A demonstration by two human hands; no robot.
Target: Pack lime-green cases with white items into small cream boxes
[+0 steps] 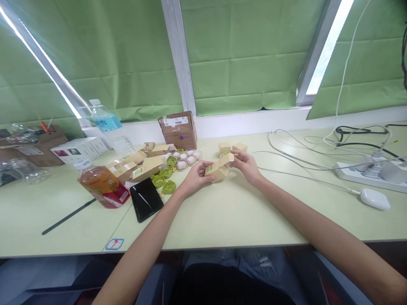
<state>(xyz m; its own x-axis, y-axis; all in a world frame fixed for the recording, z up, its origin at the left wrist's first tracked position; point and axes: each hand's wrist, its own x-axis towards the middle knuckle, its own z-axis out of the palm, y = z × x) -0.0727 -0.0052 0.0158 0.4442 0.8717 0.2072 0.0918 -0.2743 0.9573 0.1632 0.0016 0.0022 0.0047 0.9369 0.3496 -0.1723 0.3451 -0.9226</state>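
My left hand [199, 176] is closed around the lower part of a small pale yellow carton [216, 170] with a green panel, held tilted just above the table. At its raised, open end, the fingers of my right hand [247, 166] are pinched together. A bit of a small green case [225, 153] with a yellow loop shows by those fingertips, mostly hidden by the carton flap. Two closed yellow cartons [239, 147] stand behind my right hand. Left of my left hand lie several loose green cases [168, 187] and a clear plastic tray [190, 158] with pale round pieces.
Several flattened or open cartons [148, 166] are heaped at the left. A black phone [146, 200], a drink bottle [103, 184] and a water bottle [111, 127] are nearby. A brown box [179, 130] stands behind. Cables and a power strip [349, 171] occupy the right.
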